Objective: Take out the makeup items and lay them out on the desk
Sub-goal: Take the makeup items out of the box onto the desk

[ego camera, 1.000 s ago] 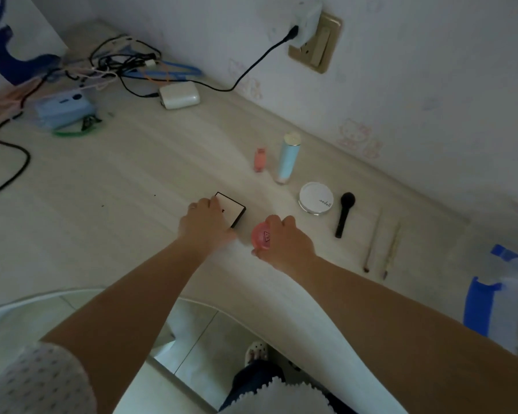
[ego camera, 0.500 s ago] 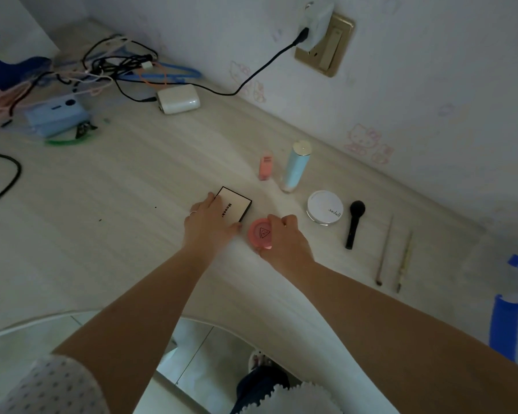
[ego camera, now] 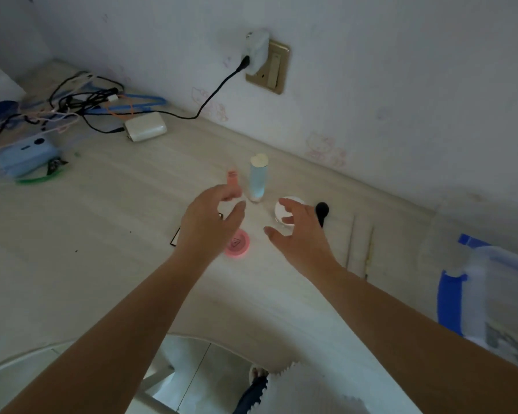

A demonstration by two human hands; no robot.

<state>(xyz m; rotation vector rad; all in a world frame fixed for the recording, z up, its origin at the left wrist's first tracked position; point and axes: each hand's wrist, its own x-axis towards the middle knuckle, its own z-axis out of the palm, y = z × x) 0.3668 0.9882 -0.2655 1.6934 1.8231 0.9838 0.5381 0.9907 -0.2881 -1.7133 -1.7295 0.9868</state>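
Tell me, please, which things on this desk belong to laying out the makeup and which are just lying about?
Part of the job:
pink round compact
black-edged square palette
small pink tube
tall blue bottle
white round compact
black brush
two thin pencils
clear box with blue handles

Just lying about:
white charger
tangled cables
blue gadget

Compact (ego camera: 237, 244) left of brushes (ego camera: 360, 245) (apart) — desk (ego camera: 87, 264).
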